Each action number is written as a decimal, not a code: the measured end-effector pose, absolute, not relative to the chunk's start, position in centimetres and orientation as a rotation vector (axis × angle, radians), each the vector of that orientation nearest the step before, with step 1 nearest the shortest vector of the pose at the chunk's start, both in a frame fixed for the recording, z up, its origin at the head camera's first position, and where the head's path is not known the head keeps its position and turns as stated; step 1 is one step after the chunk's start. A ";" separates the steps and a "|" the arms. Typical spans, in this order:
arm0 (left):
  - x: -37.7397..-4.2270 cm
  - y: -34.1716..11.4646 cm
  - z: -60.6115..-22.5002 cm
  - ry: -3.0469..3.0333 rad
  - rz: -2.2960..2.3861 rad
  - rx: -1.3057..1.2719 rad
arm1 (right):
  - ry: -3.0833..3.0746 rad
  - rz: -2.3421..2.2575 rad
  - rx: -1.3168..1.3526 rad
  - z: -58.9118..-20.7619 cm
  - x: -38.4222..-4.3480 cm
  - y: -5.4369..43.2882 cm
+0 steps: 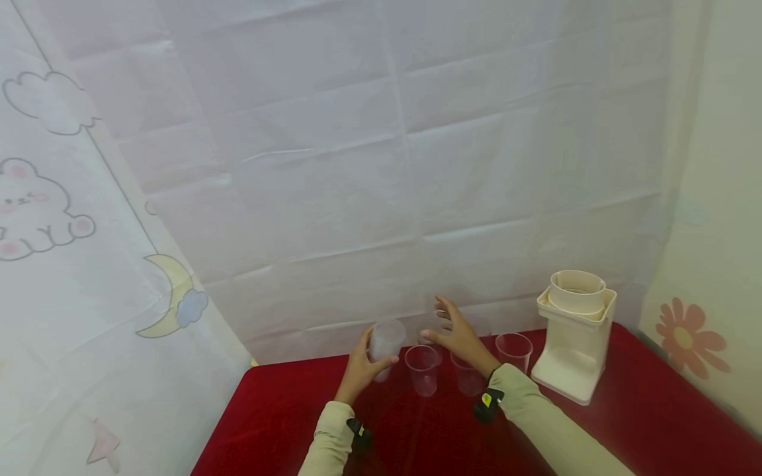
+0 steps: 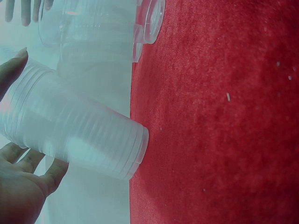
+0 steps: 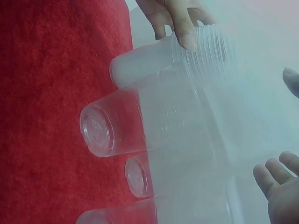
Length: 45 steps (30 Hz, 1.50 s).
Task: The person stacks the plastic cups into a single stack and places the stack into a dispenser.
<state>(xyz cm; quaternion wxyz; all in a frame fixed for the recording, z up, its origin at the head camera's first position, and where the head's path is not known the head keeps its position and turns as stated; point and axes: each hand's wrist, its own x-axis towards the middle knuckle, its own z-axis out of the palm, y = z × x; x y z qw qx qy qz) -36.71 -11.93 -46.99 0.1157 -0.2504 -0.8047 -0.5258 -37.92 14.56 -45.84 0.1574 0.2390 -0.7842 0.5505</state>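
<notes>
In the head view my left hand (image 1: 359,370) grips a stack of nested clear plastic cups (image 1: 387,340), thumb on one side and fingers on the other. The left wrist view shows the stack (image 2: 84,123) tilted, its base end close over the red cloth. My right hand (image 1: 463,340) holds nothing; its fingers and thumb are spread above the standing cups. A single clear cup (image 1: 423,371) stands upright just right of the stack. Another cup (image 1: 467,378) is partly hidden under my right wrist. In the right wrist view a cup (image 3: 112,123) stands beside the held stack.
One more clear cup (image 1: 514,349) stands to the right, near a cream plastic stand with a round holder on top (image 1: 576,337). Further cups stand behind, partly covered by my right hand. A red cloth (image 1: 417,439) covers the table, and a pale sheet (image 1: 321,218) hangs behind it.
</notes>
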 end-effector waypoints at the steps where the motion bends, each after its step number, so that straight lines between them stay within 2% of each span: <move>1: -36.7 -11.9 -47.0 -2.360 -1.537 -0.731 | -2.252 1.572 0.678 -45.9 -37.9 14.6; 22: -36.6 -12.1 -46.9 -2.379 -1.544 -0.732 | -2.242 1.591 0.671 -45.3 -37.3 16.8; 30: -39.0 -12.4 -49.8 -2.366 -1.519 -0.713 | -2.231 1.552 0.655 -46.0 -37.9 17.8; 45: -38.9 -12.5 -49.7 -2.411 -1.506 -0.679 | -2.231 1.561 0.617 -45.8 -37.4 19.6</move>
